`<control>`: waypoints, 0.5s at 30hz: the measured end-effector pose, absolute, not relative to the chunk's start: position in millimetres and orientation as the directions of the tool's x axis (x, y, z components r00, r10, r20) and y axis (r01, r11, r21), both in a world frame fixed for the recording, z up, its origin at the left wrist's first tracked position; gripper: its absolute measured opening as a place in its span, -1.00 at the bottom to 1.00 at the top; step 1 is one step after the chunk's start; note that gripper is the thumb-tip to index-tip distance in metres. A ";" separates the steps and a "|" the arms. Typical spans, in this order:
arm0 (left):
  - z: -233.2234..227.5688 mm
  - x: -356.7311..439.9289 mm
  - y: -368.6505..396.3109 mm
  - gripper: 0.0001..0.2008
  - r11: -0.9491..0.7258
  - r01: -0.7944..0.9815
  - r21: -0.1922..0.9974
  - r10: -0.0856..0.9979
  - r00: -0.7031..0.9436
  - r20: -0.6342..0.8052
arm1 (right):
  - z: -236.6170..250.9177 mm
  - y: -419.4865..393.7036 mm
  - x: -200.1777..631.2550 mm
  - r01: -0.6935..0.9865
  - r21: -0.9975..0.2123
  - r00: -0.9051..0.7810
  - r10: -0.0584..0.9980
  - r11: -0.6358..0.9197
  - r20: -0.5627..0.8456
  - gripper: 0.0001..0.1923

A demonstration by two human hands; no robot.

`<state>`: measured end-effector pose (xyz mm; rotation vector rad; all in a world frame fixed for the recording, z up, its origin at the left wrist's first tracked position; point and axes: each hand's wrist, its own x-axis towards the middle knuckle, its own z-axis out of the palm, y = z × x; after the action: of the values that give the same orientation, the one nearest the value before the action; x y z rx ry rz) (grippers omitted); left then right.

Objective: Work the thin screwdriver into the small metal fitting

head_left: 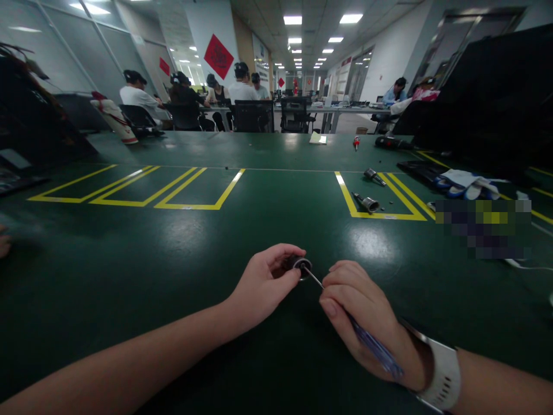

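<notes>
Between the thumb and fingers of my left hand [261,285] is a small round metal part [303,265], dark inside, its open end turned toward my right hand. Closed around a screwdriver [375,347] with a clear bluish-purple handle is my right hand [363,308]. The thin shaft slants up to the left, and its tip reaches into the opening of the part. What the tip touches inside is too small to make out. Both hands are just above the green table [194,311].
Two metal pieces with shafts, one farther [374,176] and one nearer [368,203], lie inside a yellow tape outline [389,217]. Gloves [469,183], a red screwdriver [356,143] and a paper pad [318,139] lie beyond. Another person's hand [4,242] shows at the left edge.
</notes>
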<state>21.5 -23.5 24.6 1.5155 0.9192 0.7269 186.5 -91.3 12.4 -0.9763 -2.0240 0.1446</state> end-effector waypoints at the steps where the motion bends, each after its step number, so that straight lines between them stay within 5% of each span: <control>1: 24.0 21.4 -23.8 -0.73 -0.043 0.165 0.985 0.862 0.505 -0.047 | 11.7 -91.3 186.2 0.586 -0.430 -0.325 0.685 0.687 0.652 -0.88; 15: 13.8 19.2 -25.0 -0.79 -0.210 0.223 0.952 0.862 0.502 0.073 | 9.3 -90.2 183.3 0.574 -0.415 -0.376 0.678 0.705 0.632 -0.89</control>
<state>19.2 -25.0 13.8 1.7157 0.9263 0.7753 183.3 -90.2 9.3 -0.9528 -2.0816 0.1585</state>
